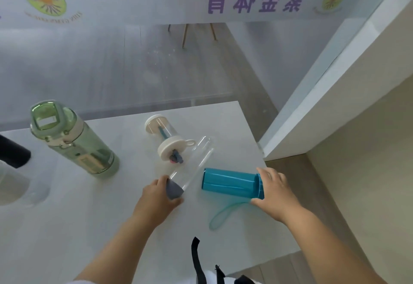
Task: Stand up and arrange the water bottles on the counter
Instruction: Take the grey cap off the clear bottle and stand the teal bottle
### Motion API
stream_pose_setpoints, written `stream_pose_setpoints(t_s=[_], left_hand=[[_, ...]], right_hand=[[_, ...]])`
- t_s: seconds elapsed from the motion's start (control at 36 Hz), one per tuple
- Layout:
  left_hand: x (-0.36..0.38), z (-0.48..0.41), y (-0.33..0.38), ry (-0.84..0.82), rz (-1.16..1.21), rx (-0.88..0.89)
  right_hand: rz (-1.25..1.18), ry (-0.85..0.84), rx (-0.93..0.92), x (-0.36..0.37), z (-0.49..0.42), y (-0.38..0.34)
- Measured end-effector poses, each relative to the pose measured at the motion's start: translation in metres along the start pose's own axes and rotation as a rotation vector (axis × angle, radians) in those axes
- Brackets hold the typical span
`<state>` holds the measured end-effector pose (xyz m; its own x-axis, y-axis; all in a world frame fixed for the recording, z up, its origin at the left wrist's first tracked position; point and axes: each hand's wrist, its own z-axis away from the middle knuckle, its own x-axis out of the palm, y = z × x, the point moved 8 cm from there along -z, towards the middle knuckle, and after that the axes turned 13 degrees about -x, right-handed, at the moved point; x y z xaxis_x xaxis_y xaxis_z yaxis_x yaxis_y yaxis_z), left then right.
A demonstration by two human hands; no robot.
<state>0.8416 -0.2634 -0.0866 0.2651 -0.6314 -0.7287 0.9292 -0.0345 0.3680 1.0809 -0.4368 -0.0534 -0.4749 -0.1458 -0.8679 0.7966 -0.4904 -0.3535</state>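
A teal bottle (230, 185) lies on its side on the white counter (89, 205), its loop strap (220, 216) trailing toward me. My right hand (273, 192) grips its lid end. A clear bottle (196, 163) with a grey cap (174, 191) also lies flat, and my left hand (156, 196) holds that cap end. Behind them a small clear bottle with a cream lid (165, 140) lies on its side. A tall green bottle (71, 138) stands upright at the left.
A glass wall (134, 60) with purple lettering runs along the counter's far edge. A white partition (324, 109) rises at the right, where the counter ends. A dark object (13, 151) and a pale round thing (11, 185) sit at the far left.
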Motion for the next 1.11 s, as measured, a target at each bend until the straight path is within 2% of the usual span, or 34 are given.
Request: stream_pose_setpoints(t_s=[0.17,0.53,0.69,0.89,1.11], left_hand=[[-0.008,0.003,0.005,0.063,0.049,0.01],[-0.079,0.041,0.051,0.33,0.429,0.228],[-0.102,0.053,0.064,0.399,0.48,0.292],[-0.114,0.07,0.086,0.438,0.421,0.516],[-0.097,0.07,0.106,0.256,0.278,0.62]], right_hand=[[-0.06,-0.028,-0.03,0.011,-0.011,0.009],[-0.335,0.108,-0.03,-0.01,-0.015,0.015],[-0.395,0.251,-0.083,-0.049,-0.015,0.004],[-0.199,0.396,-0.194,-0.094,-0.018,-0.018],[-0.001,0.379,-0.346,-0.105,-0.03,-0.046]])
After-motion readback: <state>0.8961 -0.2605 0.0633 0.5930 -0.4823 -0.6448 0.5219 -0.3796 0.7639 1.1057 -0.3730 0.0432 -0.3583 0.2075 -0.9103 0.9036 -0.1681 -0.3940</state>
